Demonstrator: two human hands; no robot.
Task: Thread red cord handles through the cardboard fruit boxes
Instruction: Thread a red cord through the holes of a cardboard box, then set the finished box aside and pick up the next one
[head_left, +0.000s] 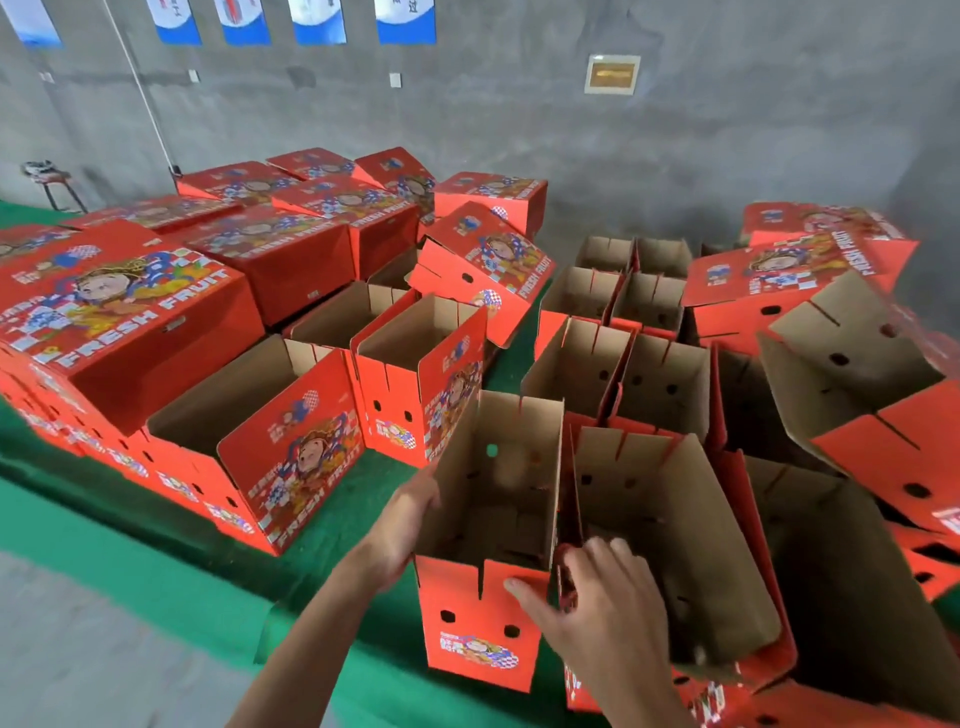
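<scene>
The left hand (402, 525) grips the left wall of an open cardboard box (480, 623); its fingers curl around the edge and go inside, with the wrist outside. The right hand (597, 618) holds the right near corner of the same box: the thumb presses flat on the red front panel, and the other fingers bend over the top edge, between this box and the neighbour box (670, 545) just beside it on the right. Below the thumb, the front panel has two punched holes (448, 617). No red cord can be seen in either hand, and I cannot tell if one is in the box.

The box stands on a green cloth (171, 540) that covers the floor; to the left of the left forearm lies bare grey floor (78, 649). Beyond the fingers stand many more red boxes, some open, some closed in stacks (130, 312). Behind them is a grey concrete wall (519, 114) with blue and white banners (317, 21) at the top.
</scene>
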